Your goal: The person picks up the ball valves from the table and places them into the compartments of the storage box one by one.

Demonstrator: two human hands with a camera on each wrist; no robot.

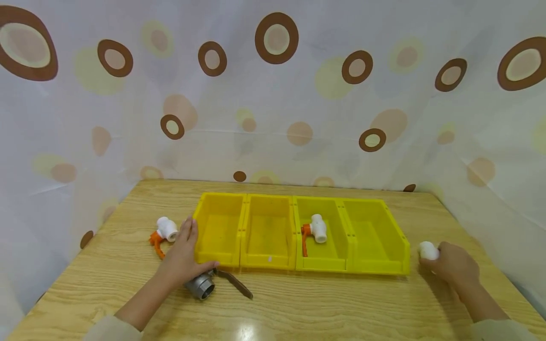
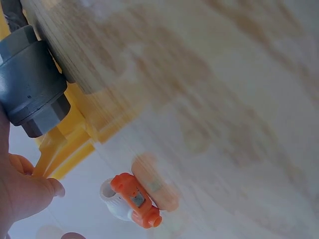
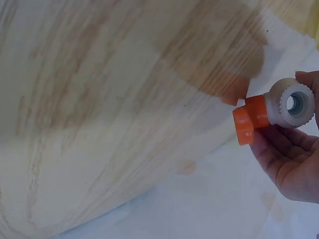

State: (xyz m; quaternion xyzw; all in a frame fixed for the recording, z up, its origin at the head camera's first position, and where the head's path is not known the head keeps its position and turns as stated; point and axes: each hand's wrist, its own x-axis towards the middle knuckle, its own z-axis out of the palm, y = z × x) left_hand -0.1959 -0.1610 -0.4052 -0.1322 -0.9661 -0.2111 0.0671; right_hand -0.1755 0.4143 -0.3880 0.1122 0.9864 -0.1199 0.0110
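My left hand [image 1: 183,255] rests against the left side of a row of yellow bins [image 1: 268,261], fingers straight along the end wall and thumb by the front corner. Just beneath it lies a grey metal ball valve [image 1: 200,286] with a dark lever; its body [image 2: 31,82] looms close in the left wrist view. To the right of the bins, my right hand [image 1: 458,267] holds a white plastic ball valve [image 3: 295,105] with an orange handle [image 3: 244,127], just above the table. In the head view only its white end [image 1: 428,251] shows.
Another white valve with an orange handle [image 1: 167,229] lies on the table left of the bins. A similar white valve [image 1: 318,229] sits in the third bin from the left. Patterned cloth [image 1: 273,109] hangs behind the wooden table [image 1: 324,308] and along its sides.
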